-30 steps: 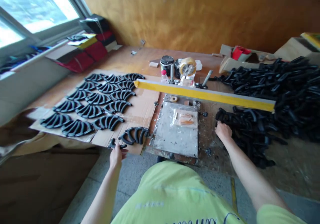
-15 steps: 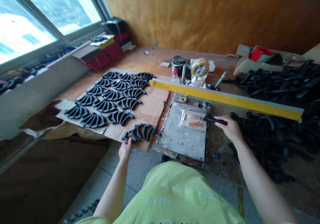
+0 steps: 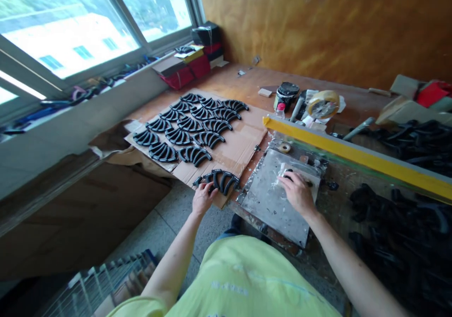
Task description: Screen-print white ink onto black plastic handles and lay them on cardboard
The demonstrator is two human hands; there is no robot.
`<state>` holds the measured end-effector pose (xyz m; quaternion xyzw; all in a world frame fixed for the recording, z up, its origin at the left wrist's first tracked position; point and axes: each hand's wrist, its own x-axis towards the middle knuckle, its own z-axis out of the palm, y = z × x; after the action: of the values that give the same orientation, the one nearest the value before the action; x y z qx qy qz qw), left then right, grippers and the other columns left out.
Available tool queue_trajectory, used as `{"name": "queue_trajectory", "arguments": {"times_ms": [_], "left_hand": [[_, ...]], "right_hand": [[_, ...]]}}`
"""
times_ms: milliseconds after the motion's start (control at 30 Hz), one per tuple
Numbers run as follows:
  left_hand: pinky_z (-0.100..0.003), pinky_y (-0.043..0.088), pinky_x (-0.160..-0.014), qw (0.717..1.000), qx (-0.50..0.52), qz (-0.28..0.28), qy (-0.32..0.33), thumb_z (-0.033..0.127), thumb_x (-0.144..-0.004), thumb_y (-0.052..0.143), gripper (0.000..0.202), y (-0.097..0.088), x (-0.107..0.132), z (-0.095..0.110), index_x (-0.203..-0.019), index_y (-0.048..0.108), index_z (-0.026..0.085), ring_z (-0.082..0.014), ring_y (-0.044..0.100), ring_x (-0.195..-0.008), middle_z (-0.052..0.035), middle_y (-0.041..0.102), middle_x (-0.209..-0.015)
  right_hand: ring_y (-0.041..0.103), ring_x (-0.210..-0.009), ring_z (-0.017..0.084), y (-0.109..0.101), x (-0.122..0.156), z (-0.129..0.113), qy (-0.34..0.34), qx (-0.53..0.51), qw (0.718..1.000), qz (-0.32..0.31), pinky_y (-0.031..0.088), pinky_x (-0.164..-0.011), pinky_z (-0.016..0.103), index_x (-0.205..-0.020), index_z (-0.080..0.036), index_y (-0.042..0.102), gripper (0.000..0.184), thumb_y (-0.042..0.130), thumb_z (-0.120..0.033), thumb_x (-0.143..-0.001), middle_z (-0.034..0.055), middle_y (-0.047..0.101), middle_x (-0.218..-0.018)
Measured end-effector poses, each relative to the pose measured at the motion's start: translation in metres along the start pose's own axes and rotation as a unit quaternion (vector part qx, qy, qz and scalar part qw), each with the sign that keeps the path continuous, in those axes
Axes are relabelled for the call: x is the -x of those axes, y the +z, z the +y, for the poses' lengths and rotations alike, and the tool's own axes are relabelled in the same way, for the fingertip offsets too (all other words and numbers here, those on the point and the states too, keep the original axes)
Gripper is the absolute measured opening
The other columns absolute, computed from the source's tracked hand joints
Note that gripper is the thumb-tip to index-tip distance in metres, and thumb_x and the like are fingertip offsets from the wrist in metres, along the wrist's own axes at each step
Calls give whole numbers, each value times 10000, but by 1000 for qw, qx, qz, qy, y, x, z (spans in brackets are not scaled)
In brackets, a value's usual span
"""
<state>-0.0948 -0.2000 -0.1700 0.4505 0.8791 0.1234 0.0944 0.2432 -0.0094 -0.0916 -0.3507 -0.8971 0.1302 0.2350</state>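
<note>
At the front edge of the cardboard sheet [image 3: 242, 135] lies a fan-shaped row of black curved pieces [image 3: 223, 181]. My left hand [image 3: 204, 199] is closed on the leftmost piece of this row, its fingers bent around the end. To the right, my right hand [image 3: 298, 193] is over the grey metal plate [image 3: 264, 190], gripping a black curved piece [image 3: 288, 174] that is mostly hidden under the fingers. Beneath that hand, a clear plastic patch lies on the plate. Several more fans of black pieces [image 3: 190, 124] fill the left part of the cardboard.
A yellow-faced bar [image 3: 353, 150] crosses above the plate. Behind it stand a black tub [image 3: 286, 95], a red-capped bottle [image 3: 280, 110] and a tape roll [image 3: 323, 104]. Loose black pieces [image 3: 399, 232] are heaped at right. Boxes [image 3: 187, 69] sit by the window.
My right hand has brought its black curved piece leftward from beside the metal plate to over it. My left hand stays at the front fan. The view has turned left.
</note>
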Motion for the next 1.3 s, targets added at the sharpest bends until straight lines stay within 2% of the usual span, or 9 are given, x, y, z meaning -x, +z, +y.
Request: {"name": "queue_trajectory", "arguments": {"times_ms": [100, 200, 333, 400, 533, 767, 933, 1100, 1300], "left_hand": [[-297, 483, -811, 1000, 0, 1, 15, 535, -884, 475, 443, -2, -5, -9, -1215, 599, 268, -189, 598, -918, -68, 592, -1077], [-297, 482, -801, 1000, -5, 16, 20, 539, -887, 467, 444, 0, -13, -18, -1214, 594, 267, -194, 603, -922, -71, 600, -1067], [-299, 480, -842, 998, 1, 18, 64, 537, -879, 489, 442, 0, -24, -26, -1198, 611, 256, -197, 604, -948, -70, 602, -1042], [-301, 482, -854, 997, 10, 16, 80, 529, -881, 493, 446, -1, -27, -28, -1213, 604, 252, -199, 605, -959, -69, 602, -1035], [-310, 490, -849, 995, 24, 9, 100, 519, -894, 473, 470, -1, -25, -32, -1269, 566, 250, -204, 608, -959, -69, 603, -1027], [-319, 498, -870, 990, 70, 22, 121, 480, -902, 481, 455, 2, -27, -37, -1295, 532, 256, -202, 613, -975, -67, 613, -1061], [-320, 492, -888, 992, 72, 15, 102, 484, -906, 467, 474, -7, -31, -39, -1320, 512, 259, -208, 598, -1020, -70, 613, -1123], [-414, 384, -1030, 998, 12, 60, 32, 495, -884, 495, 487, -19, -20, -13, -1299, 555, 246, -272, 489, -1173, -110, 518, -1332], [-491, 412, -935, 1000, -13, -5, -13, 565, -796, 584, 582, -16, -28, 27, -1314, 549, 301, -348, 435, -1191, -113, 501, -1361]], "right_hand": [[552, -998, 191, 36, -23, -59, -50, -80, 992, -80, 439, -932, 322, -1090, -205, 692, 265, 475, -196, -937, 66, 676, -1016], [573, -975, 183, 76, -46, -108, -51, -82, 980, -172, 441, -896, 297, -1094, -220, 684, 250, 492, -270, -944, 53, 691, -1018], [588, -993, 229, 108, -69, -138, 3, 15, 963, -269, 438, -848, 339, -1134, -262, 663, 337, 466, -453, -939, 76, 686, -1044], [591, -1024, 251, 117, -76, -143, 18, 54, 949, -309, 426, -856, 361, -1145, -269, 655, 372, 451, -497, -932, 87, 692, -1045], [608, -1038, 252, 130, -84, -147, 12, 79, 928, -364, 414, -871, 364, -1154, -250, 652, 374, 478, -484, -921, 103, 709, -1027], [600, -1056, 247, 145, -97, -150, 0, 69, 933, -354, 434, -870, 338, -1233, -198, 588, 402, 506, -430, -915, 119, 705, -1044], [566, -1102, 241, 152, -101, -150, -6, 57, 931, -361, 425, -921, 332, -1332, -173, 501, 469, 513, -390, -917, 136, 664, -1131], [582, -1067, 234, 152, -97, -149, -15, 48, 935, -350, 442, -901, 332, -1329, -214, 508, 446, 531, -364, -909, 117, 661, -1117], [593, -1053, 226, 151, -98, -151, -3, 44, 934, -354, 456, -870, 319, -1308, -216, 529, 390, 462, -313, -937, 124, 670, -1091]]}}
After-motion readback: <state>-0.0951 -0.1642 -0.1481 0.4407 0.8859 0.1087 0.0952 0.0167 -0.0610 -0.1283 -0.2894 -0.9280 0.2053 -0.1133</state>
